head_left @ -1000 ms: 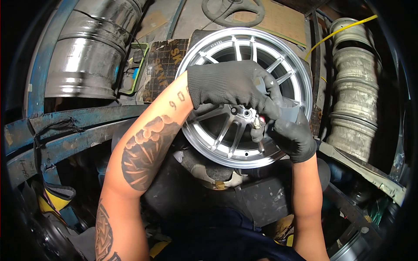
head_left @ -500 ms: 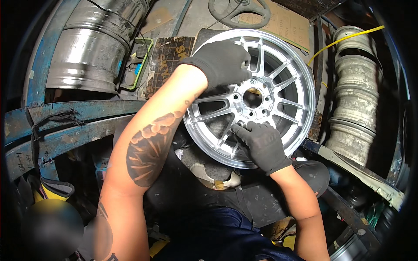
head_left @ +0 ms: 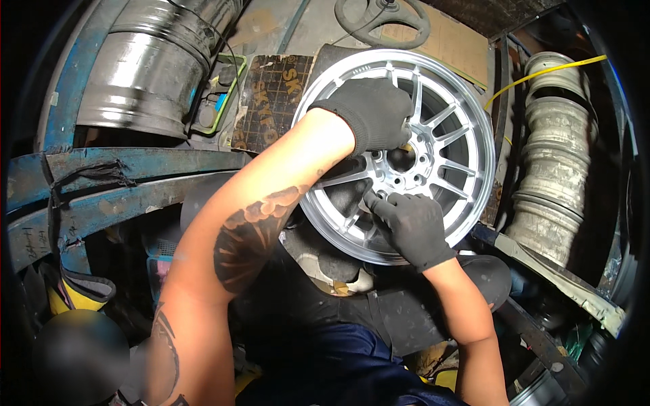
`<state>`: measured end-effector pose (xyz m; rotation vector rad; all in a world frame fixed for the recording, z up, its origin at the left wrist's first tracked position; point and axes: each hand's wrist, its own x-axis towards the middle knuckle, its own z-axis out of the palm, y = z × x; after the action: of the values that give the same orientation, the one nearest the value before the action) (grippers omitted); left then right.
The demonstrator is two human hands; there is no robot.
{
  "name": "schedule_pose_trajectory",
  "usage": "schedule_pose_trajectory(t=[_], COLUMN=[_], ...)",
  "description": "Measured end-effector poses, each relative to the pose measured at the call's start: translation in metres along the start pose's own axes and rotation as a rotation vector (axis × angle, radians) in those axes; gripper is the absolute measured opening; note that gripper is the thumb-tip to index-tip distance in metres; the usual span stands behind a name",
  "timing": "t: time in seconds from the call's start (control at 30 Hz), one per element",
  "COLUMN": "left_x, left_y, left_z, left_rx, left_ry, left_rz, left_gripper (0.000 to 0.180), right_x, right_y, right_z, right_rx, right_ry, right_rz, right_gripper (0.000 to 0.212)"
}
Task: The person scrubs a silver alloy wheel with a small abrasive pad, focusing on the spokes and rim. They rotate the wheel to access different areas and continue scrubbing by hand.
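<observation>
A silver alloy wheel rim (head_left: 482,169) with paired spokes lies face up before me. Both my hands wear dark grey gloves. My left hand (head_left: 372,114) reaches across the upper left spokes, with its fingers curled down close to the centre hole. Whatever is under those fingers is hidden. Lower down, my right hand (head_left: 414,229) is closed on a spoke just below the bolt holes, its thumb on the left side and its fingers bent over the metal.
Large shiny wheel barrels (head_left: 139,81) stand at the left behind blue metal beams (head_left: 135,162). Several dusty rims are stacked (head_left: 552,162) at the right, near a yellow hose (head_left: 542,76). A steering wheel (head_left: 420,34) and flat cardboard (head_left: 467,57) lie beyond.
My left hand has slid right and toward me over the spokes, nearer the centre hole. My right hand keeps its place on the rim. The whole view has shifted slightly.
</observation>
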<state>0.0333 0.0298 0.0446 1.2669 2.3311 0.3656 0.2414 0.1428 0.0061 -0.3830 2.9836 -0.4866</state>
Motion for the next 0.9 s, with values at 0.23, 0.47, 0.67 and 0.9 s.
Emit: schedule_pose_trajectory(t=[0.23,0.47,0.67,0.9], left_x=[-0.002,0.001,-0.002,-0.004], left_y=[0.007,0.013,0.005,-0.007], left_z=[0.002,-0.003,-0.002,-0.002], left_rx=[0.028,0.045,0.086,-0.031], left_ry=[-0.028,-0.09,-0.058,0.004], left_rz=[0.017,-0.006,-0.002,-0.016], left_gripper=[0.044,0.041,0.044,0.033], right_x=[0.0,0.001,0.002,-0.005], right_y=[-0.002,0.0,0.0,0.009], right_z=[-0.004,-0.003,-0.004,-0.007], right_rx=[0.004,-0.084,-0.09,-0.116], right_ry=[-0.006,-0.076,-0.165,-0.223], right_rz=[0.021,-0.014,-0.02,0.043], right_gripper=[0.017,0.016,0.015,0.016])
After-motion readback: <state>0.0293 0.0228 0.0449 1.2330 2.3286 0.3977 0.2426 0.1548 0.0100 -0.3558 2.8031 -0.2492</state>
